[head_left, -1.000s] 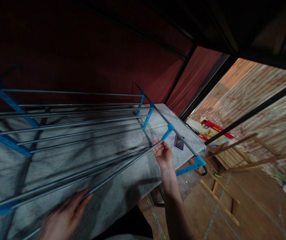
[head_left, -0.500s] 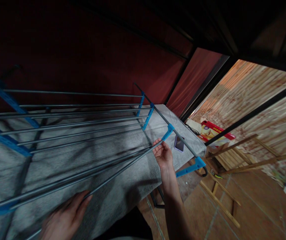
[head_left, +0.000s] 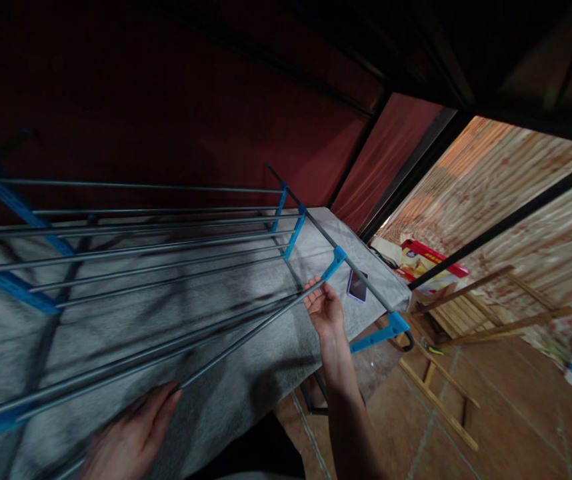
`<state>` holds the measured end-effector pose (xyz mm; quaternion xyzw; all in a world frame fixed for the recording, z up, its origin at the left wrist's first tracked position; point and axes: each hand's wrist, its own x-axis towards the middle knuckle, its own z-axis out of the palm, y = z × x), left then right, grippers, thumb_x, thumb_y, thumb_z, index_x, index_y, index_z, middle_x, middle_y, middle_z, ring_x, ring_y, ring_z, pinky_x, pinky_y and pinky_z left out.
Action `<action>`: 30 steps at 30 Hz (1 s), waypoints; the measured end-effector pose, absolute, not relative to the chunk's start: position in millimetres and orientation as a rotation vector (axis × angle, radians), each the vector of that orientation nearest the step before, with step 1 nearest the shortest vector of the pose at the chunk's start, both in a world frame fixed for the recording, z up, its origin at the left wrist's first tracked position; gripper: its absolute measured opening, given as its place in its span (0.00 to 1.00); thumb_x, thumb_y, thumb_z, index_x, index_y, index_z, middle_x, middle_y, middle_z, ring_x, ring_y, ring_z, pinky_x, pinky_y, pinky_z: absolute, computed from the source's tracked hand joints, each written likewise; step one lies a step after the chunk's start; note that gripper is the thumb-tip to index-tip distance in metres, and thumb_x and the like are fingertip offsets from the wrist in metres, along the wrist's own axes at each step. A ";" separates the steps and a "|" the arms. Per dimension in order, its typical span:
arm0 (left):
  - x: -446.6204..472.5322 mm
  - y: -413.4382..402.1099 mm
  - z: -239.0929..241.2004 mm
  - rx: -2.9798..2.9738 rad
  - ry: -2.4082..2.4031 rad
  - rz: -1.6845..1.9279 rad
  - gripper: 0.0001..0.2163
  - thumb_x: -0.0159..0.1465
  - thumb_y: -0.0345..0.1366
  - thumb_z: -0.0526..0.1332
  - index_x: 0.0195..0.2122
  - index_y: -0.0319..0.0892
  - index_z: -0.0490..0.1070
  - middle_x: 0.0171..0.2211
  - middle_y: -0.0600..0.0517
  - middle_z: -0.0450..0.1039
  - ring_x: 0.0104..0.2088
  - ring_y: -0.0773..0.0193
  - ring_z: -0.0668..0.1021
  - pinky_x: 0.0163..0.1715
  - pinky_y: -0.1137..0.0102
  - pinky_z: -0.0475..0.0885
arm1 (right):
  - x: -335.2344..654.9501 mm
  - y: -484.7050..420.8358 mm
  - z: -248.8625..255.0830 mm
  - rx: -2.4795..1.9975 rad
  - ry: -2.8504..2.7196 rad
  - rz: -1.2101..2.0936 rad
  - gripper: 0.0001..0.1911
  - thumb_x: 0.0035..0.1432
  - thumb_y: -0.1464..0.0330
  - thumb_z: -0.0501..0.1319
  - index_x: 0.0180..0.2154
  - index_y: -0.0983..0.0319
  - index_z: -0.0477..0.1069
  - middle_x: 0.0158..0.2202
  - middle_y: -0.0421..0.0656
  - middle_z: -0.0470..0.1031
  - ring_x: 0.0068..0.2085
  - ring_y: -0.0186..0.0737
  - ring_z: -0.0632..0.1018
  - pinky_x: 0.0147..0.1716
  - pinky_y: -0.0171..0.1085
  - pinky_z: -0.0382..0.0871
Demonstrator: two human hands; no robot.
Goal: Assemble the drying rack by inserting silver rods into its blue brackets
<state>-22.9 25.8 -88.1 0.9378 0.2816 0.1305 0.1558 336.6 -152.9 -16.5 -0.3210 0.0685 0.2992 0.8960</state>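
Observation:
My left hand [head_left: 131, 430] is closed around a grey metal rod [head_left: 241, 343] at the lower left. The rod slants up to the right, and its far end meets a blue plastic bracket [head_left: 335, 261]. Palm up, my right hand [head_left: 325, 310] has its fingers curled round the rod just below that bracket. Both belong to a rack of parallel metal rods [head_left: 166, 251] joined by blue brackets. Another blue bracket [head_left: 379, 335], nearer to me, sits on the same end bar [head_left: 372, 288]; no rod shows in it.
The rack rests on a grey cloth-covered table [head_left: 286, 343]. A phone [head_left: 357, 287] lies beyond my right hand. On the right are a red and yellow box [head_left: 431, 261], wooden frames [head_left: 439, 393] on the tiled floor and pliers-like tools [head_left: 431, 347]. A dark red wall [head_left: 206, 133] stands behind.
Both hands keep their hold on the rod, nearly still. The whole scene has shifted very slightly left in view.

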 end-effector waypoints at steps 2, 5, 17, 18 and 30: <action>-22.8 25.6 -89.5 2.684 0.788 0.403 0.23 0.69 0.51 0.46 0.45 0.51 0.79 0.42 0.52 0.84 0.37 0.58 0.85 0.35 0.68 0.81 | 337.2 -153.4 -18.2 -0.671 0.131 0.617 0.09 0.65 0.70 0.56 0.37 0.59 0.75 0.33 0.39 0.82 0.35 0.33 0.83 0.40 0.34 0.79; -24.7 28.5 -93.2 2.713 0.731 0.485 0.23 0.69 0.51 0.45 0.44 0.51 0.80 0.43 0.51 0.84 0.39 0.58 0.85 0.37 0.68 0.81 | 336.8 -154.2 -17.6 -0.674 0.138 0.617 0.09 0.65 0.70 0.56 0.38 0.59 0.76 0.33 0.39 0.82 0.36 0.33 0.83 0.41 0.34 0.79; -29.1 31.5 -101.2 2.771 0.627 0.605 0.26 0.70 0.52 0.42 0.46 0.50 0.79 0.44 0.49 0.83 0.41 0.56 0.85 0.38 0.66 0.81 | 335.8 -154.8 -14.2 -0.675 0.155 0.614 0.11 0.66 0.72 0.55 0.39 0.60 0.76 0.32 0.40 0.82 0.35 0.33 0.83 0.38 0.32 0.79; -28.0 30.9 -100.1 2.758 0.635 0.602 0.26 0.70 0.53 0.42 0.47 0.50 0.78 0.44 0.49 0.83 0.40 0.57 0.85 0.38 0.67 0.81 | 335.7 -155.1 -14.6 -0.680 0.153 0.612 0.10 0.66 0.72 0.55 0.39 0.60 0.76 0.32 0.40 0.82 0.35 0.32 0.83 0.38 0.32 0.79; -23.6 26.3 -100.4 2.738 0.707 0.589 0.23 0.70 0.50 0.44 0.50 0.49 0.76 0.46 0.51 0.83 0.40 0.58 0.85 0.37 0.69 0.81 | 339.6 -157.1 -17.0 -0.675 0.136 0.596 0.08 0.65 0.73 0.58 0.39 0.60 0.77 0.33 0.39 0.82 0.34 0.32 0.82 0.38 0.31 0.79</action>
